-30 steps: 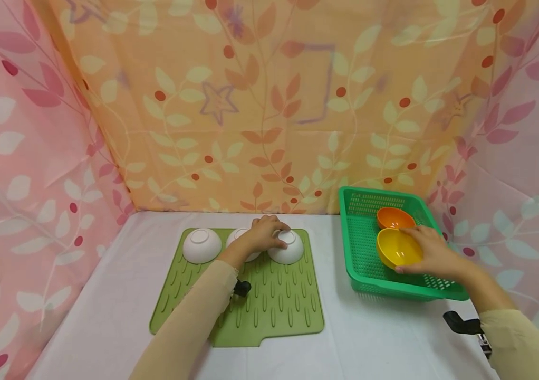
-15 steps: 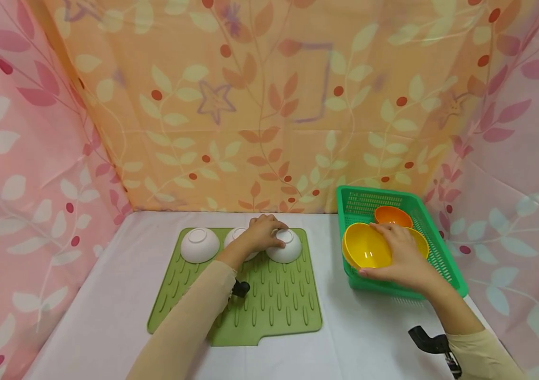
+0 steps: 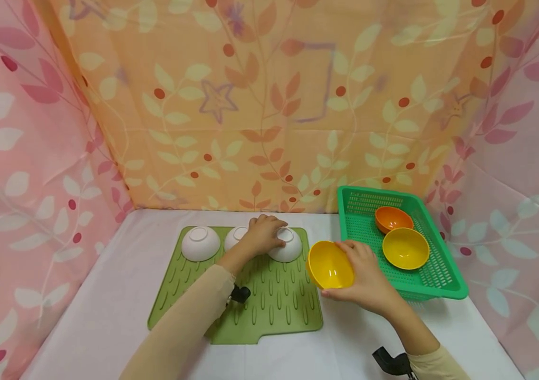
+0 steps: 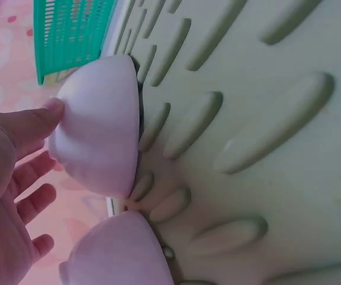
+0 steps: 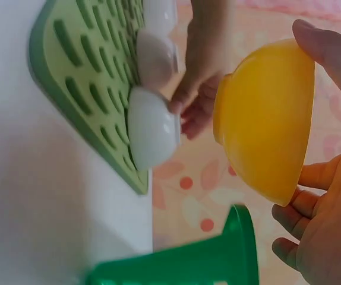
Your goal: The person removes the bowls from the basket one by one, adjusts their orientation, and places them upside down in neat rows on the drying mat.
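A glossy yellow bowl is gripped by my right hand, thumb and fingers on opposite sides of its rim. It is held between the drying mat and the basket, and its round base shows in the right wrist view. My left hand is at the rightmost white bowl, thumb against its side and forefinger over its foot; the left wrist view shows the thumb on the bowl and the other fingers off it. That bowl sits upside down on the green drying mat.
Two more upturned white bowls stand in the same row, one at the left and one partly behind my left hand. The green basket at the right holds an orange bowl and another yellow bowl. Patterned cloth walls surround the table.
My right hand has lifted one yellow bowl out of the basket and carried it left towards the mat, uncovering another yellow bowl. My left hand has stayed at the white bowl.
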A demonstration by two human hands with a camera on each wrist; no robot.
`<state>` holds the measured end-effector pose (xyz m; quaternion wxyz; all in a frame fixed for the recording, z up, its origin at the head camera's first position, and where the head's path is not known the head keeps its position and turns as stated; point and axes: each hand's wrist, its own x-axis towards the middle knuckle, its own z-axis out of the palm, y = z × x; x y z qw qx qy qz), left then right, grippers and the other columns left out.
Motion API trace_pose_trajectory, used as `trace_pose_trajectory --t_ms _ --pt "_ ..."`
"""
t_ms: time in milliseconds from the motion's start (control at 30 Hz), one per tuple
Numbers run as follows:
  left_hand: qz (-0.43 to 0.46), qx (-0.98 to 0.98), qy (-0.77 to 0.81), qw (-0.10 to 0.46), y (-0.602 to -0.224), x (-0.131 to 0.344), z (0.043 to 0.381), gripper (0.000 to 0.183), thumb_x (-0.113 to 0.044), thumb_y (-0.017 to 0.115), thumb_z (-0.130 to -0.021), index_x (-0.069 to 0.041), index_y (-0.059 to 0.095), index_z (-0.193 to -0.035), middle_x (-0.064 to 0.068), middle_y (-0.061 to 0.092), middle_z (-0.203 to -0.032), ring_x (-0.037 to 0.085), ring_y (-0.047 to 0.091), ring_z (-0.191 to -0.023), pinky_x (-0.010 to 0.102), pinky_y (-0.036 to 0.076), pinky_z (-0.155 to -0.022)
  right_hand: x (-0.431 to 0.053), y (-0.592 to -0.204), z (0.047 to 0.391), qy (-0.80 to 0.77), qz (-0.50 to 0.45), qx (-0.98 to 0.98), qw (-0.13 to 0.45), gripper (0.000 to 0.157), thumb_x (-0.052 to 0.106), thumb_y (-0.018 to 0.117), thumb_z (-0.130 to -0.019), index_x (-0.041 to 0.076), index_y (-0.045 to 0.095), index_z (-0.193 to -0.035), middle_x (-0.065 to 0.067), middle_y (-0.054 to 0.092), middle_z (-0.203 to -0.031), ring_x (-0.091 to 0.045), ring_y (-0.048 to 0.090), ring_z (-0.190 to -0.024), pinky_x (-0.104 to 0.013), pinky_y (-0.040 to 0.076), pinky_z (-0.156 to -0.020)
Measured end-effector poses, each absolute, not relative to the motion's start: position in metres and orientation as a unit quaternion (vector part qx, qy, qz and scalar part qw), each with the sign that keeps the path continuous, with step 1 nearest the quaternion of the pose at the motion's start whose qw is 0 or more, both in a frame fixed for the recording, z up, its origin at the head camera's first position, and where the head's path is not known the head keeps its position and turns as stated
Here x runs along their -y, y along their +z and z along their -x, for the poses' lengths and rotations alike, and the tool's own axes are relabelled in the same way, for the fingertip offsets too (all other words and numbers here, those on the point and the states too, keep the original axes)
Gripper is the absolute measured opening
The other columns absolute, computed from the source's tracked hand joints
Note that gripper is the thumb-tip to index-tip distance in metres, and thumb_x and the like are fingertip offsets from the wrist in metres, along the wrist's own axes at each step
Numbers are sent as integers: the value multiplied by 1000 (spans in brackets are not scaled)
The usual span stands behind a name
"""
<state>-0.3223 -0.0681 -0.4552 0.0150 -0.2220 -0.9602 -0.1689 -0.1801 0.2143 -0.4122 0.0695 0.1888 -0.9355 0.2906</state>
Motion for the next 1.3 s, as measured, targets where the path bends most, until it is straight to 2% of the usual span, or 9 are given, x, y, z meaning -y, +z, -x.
trace_pose_trajectory --t_ms 133,400,633,800,1000,1300 --pt "225 957 -180 37 -449 73 313 56 -42 76 -93 -24 60 -143 1 58 -146 29 45 -136 54 35 -105 -204 -419 175 302 -193 931 75 111 61 93 -61 12 49 -150 -13 46 -146 -37 33 -136 -68 40 -101" --pt "245 930 -267 54 -418 95 259 52 -39 74 -95 -19 63 -141 4 63 -141 32 47 -134 58 37 -106 -189 -429 166 311 -188 929 73 117 68 92 -56 14 48 -151 -7 46 -145 -34 31 -137 -66 38 -103" --pt "247 899 -362 18 -410 121 198 52 -41 75 -93 -17 64 -138 -1 65 -137 26 52 -131 52 42 -109 -180 -434 159 321 -197 922 86 117 67 93 -57 16 46 -152 -4 43 -146 -33 29 -139 -67 38 -103" --pt "209 880 -427 -17 -415 134 166 51 -47 73 -93 -22 64 -137 -6 63 -138 25 53 -133 56 41 -110 -172 -436 155 322 -214 917 99 116 61 95 -57 17 45 -152 -4 42 -147 -33 28 -140 -65 36 -104" --pt "167 875 -453 -43 -427 136 150 54 -52 73 -92 -24 62 -137 -8 65 -135 23 56 -130 56 41 -109 -163 -438 153 323 -234 910 112 118 61 95 -57 15 45 -153 -3 42 -147 -31 27 -141 -63 35 -106" --pt "162 838 -513 -94 -434 125 147 57 -46 70 -96 -12 58 -141 4 66 -136 34 55 -130 56 44 -104 -153 -443 155 295 -259 911 130 120 79 84 -58 16 46 -153 -3 43 -147 -29 30 -139 -60 37 -105"
